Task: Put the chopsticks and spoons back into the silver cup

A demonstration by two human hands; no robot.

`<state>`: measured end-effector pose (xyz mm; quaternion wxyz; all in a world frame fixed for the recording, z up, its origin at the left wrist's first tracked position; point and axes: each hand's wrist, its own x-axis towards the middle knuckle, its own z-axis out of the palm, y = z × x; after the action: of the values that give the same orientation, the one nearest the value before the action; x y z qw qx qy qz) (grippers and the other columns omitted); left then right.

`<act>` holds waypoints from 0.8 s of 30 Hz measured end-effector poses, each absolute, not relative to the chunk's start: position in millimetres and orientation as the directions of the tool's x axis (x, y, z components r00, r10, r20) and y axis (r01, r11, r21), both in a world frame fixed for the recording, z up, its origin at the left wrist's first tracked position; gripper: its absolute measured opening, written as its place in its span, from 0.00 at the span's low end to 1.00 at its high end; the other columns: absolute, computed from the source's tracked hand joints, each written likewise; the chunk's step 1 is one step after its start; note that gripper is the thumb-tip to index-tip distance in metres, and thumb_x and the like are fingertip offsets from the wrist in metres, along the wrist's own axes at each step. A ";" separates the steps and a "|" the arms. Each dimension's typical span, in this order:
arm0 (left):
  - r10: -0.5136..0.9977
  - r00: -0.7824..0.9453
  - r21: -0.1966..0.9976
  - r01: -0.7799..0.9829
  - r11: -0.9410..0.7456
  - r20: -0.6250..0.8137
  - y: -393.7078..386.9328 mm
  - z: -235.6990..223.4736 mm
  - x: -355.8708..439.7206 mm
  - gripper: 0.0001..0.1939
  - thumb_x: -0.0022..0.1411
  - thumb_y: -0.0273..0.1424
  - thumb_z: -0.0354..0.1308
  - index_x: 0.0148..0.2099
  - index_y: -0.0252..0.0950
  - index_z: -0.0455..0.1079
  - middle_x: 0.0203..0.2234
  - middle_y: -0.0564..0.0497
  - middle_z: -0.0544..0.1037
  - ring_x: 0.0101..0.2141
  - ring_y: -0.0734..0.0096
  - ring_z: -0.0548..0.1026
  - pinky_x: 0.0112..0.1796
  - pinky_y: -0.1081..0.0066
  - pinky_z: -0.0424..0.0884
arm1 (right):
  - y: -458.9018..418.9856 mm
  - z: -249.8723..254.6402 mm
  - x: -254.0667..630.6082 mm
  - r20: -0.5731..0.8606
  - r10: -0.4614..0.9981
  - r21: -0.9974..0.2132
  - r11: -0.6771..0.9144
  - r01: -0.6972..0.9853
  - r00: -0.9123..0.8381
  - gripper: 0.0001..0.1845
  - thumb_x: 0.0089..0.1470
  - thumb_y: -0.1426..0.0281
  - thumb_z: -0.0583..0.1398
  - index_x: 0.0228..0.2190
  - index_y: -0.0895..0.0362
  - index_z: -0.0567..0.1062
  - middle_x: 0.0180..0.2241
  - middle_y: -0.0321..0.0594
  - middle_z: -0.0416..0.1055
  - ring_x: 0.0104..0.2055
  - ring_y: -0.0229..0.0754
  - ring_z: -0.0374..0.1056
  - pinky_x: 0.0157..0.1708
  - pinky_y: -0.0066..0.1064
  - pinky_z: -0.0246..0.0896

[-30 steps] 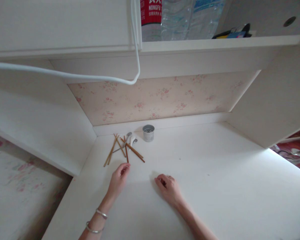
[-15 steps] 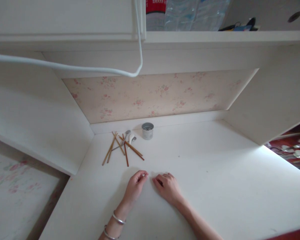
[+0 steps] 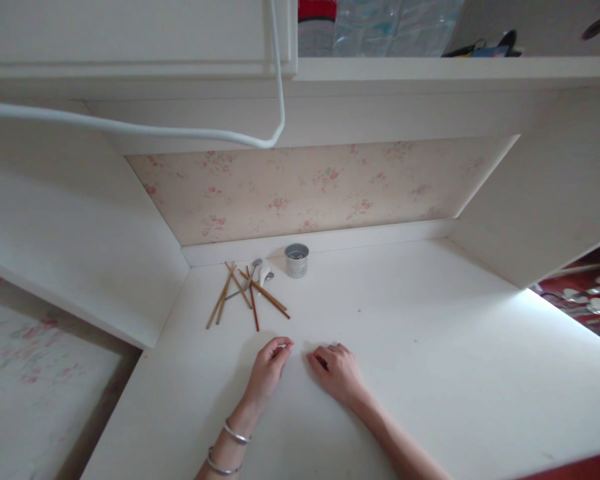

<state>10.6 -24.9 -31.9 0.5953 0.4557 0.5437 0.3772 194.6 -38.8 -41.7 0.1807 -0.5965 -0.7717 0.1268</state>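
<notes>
My left hand [image 3: 271, 360] is on the white desk [image 3: 460, 373] with its fingers curled and the thumb close to the fingertips; nothing shows in it. Just to its right, a small gap away, my right hand [image 3: 336, 370] rests with its fingers bent inward, also without anything visible in the grasp. Beyond my left hand lies a loose, crossing pile of wooden chopsticks [image 3: 256, 310], some pale and some reddish brown. Among them are a metal spoon [image 3: 257, 264] and a white spoon [image 3: 263, 275]. Beside the pile stands an upright grey perforated holder [image 3: 297, 265].
Overhead, a white cable [image 3: 180, 132] bends in front of the cabinet [image 3: 130, 33]. Plastic-wrapped bottles [image 3: 380, 30] sit on the upper shelf [image 3: 430, 68]. White side panels [image 3: 540, 193] and a floral back wall [image 3: 325, 183] enclose the desk.
My left hand has shifted very slightly to the left. The view has tilted a little; my right hand, the chopsticks, the spoons and the holder stay in place.
</notes>
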 end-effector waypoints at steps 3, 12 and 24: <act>0.945 0.130 0.954 0.049 0.296 -0.300 -25.1 -32.9 10.0 0.18 0.55 0.45 0.58 0.41 0.35 0.70 0.16 0.63 0.51 0.17 0.81 0.47 0.20 0.76 0.43 | -38.7 -41.5 194.4 0.114 0.968 -0.397 0.249 0.883 -0.222 0.20 0.63 0.61 0.50 0.24 0.53 0.74 0.25 0.37 0.75 0.29 0.42 0.70 0.33 0.31 0.53; 0.953 0.137 0.963 0.028 0.269 -0.270 -26.4 -32.9 10.2 0.18 0.57 0.43 0.57 0.42 0.34 0.70 0.17 0.63 0.53 0.18 0.82 0.48 0.19 0.77 0.44 | -38.7 -43.7 194.1 0.102 0.970 -0.407 0.242 0.881 -0.220 0.20 0.64 0.62 0.50 0.25 0.54 0.74 0.25 0.36 0.75 0.29 0.40 0.70 0.35 0.30 0.52; 0.950 0.150 0.962 0.046 0.270 -0.274 -25.2 -34.3 9.9 0.17 0.58 0.42 0.56 0.42 0.34 0.70 0.16 0.63 0.52 0.18 0.82 0.48 0.19 0.78 0.44 | -37.4 -45.0 194.4 0.107 0.969 -0.415 0.247 0.876 -0.223 0.21 0.64 0.61 0.50 0.25 0.54 0.74 0.25 0.36 0.75 0.29 0.39 0.69 0.35 0.30 0.52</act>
<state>9.9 -25.2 -34.3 0.5952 0.4696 0.5300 0.3799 194.4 -37.4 -45.0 0.1735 -0.5985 -0.7705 0.1343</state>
